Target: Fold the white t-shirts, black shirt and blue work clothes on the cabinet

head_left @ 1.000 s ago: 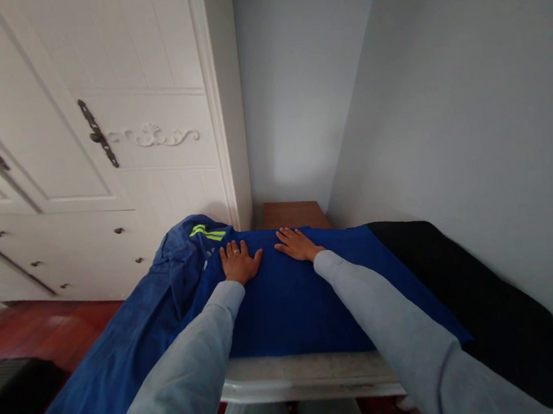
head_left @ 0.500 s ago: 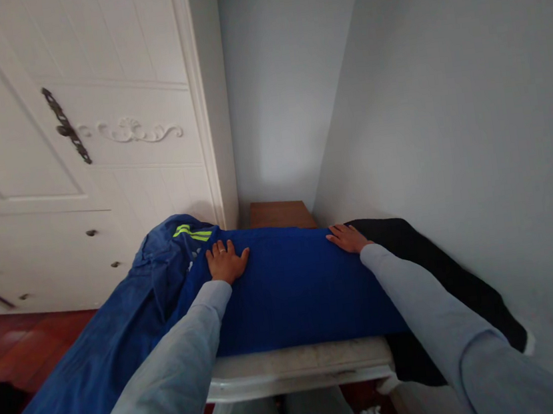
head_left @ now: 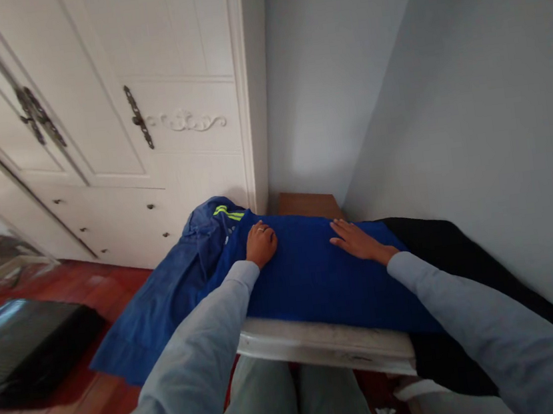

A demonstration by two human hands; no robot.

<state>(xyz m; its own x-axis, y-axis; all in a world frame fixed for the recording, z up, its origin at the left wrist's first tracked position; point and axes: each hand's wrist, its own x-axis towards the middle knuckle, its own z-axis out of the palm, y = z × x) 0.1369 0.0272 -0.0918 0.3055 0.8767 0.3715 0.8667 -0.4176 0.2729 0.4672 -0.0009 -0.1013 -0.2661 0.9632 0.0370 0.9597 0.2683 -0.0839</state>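
Observation:
A blue sports garment with yellow-green stripes at its upper left lies spread over a white bench-like surface. Near those stripes, my left hand rests on the cloth, its fingers drawn in and the thumb close to them; the garment seems pinched there. My right hand lies palm down on the blue cloth to the right, fingers stretched out. A looser, rumpled blue part hangs over the left side. Black cloth drapes over the right end, partly behind my right forearm.
A white wardrobe with dark handles stands at the left, beyond the garment. Grey walls meet behind and at the right. A brown wooden box-like piece sits in the corner. On the red floor lies a black case-like object.
The view has swung left, bringing more wardrobe and the black object into sight. My left hand's spread fingers have drawn in. My right hand has slid slightly inward, still flat.

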